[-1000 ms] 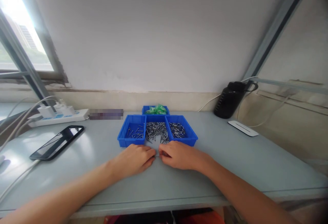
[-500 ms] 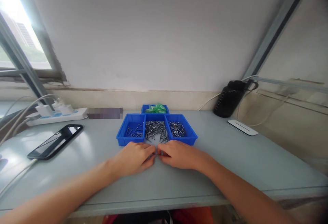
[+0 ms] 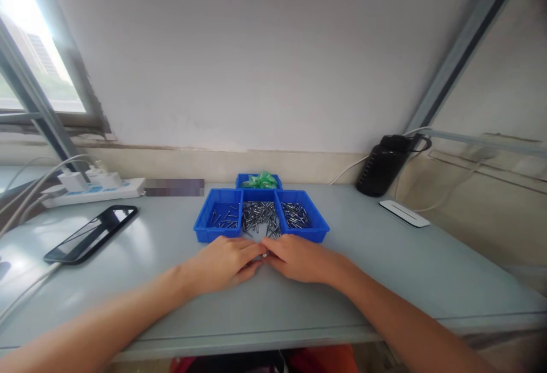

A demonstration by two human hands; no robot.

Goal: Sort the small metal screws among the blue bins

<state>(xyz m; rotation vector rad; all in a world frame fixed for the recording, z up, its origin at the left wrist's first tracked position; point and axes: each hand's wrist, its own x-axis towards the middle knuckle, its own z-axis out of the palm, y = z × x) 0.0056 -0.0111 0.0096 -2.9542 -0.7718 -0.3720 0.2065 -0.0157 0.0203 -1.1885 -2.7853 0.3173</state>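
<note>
Several fasteners lie in the left bin, a thicker heap in the right bin, green plastic in the back bin. All three are blue, standing toward the tabletop's far edge, about midway along. Between them I see a loose pile. Nearer the front edge, I have the left hand and right hand touching, fingertips pinched on a shiny bit too small to name.

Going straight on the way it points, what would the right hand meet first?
Probably the left hand, close ahead of its fingers; whether they touch around the shiny bit is unclear.
</note>
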